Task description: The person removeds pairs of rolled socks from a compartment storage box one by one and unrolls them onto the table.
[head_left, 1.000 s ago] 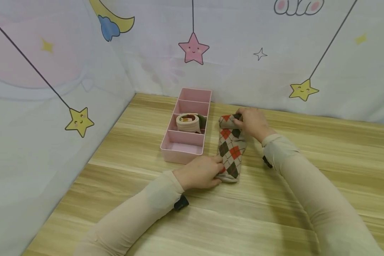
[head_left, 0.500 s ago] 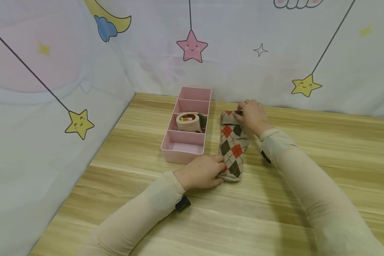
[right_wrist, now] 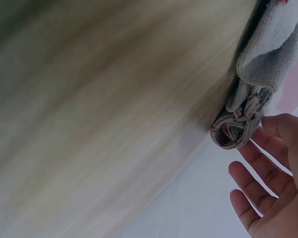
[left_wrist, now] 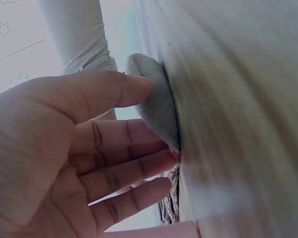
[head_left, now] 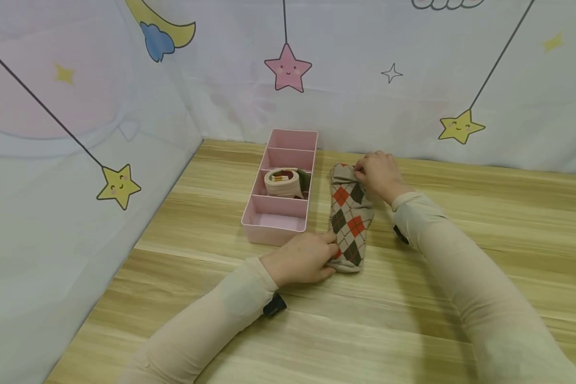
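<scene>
An argyle sock, beige with red and dark diamonds, lies lengthwise on the table. Its far end is turned over into a small roll, whose coiled layers show in the right wrist view. My right hand pinches that roll at its right side between thumb and index finger, the other fingers loose. At the sock's near end, my left hand rests with extended fingers along the left edge. In the left wrist view, the thumb lies against the plain grey end of the sock.
Left of the sock stands a pink divided box. One middle compartment holds a rolled cream item with green and red inside; the nearest compartment is bare. A printed cloth backdrop borders the table behind and at left.
The sock's far end and my right hand have shifted slightly away from me. The turned-over end now shows less red. My left hand has stayed at the near end.
</scene>
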The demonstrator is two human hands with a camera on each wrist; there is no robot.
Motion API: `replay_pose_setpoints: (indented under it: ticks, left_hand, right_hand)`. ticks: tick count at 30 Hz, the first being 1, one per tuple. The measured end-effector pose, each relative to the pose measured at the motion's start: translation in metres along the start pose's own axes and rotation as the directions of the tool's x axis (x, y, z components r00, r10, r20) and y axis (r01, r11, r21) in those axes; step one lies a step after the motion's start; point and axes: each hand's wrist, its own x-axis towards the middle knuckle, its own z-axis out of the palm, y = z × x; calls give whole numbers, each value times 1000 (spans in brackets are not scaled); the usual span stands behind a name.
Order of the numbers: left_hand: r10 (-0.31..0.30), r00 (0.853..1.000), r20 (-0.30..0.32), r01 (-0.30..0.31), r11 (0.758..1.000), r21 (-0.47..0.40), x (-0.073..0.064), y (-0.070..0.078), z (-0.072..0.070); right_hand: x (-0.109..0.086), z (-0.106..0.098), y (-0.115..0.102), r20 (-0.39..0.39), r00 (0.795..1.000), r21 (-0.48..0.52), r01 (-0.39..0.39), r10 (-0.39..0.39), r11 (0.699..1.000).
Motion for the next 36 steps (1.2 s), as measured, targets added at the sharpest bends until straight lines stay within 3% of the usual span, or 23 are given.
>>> replay_pose_setpoints:
  ticks: [4, 12, 25, 36]
  left_hand:
    - [-3, 1000, 5, 3, 1000, 8, 0, 0, -2]
    - [-1, 1000, 14, 1, 1000, 10, -2, 2, -2]
    - [9, 1000, 20, -10, 1000, 24, -3, 4, -1]
    - [23, 1000, -7, -23, 999, 34, -1, 2, -2]
  right_hand:
    - [0, -1, 1, 30, 1000, 22, 6, -7, 1000]
    - [1, 1, 1, 170, 985, 17, 4, -6, 1000]
    - [-2, 4, -3, 93, 993, -51, 78, -73, 996]
    - [-1, -6, -5, 135, 978, -214, 184, -157, 959]
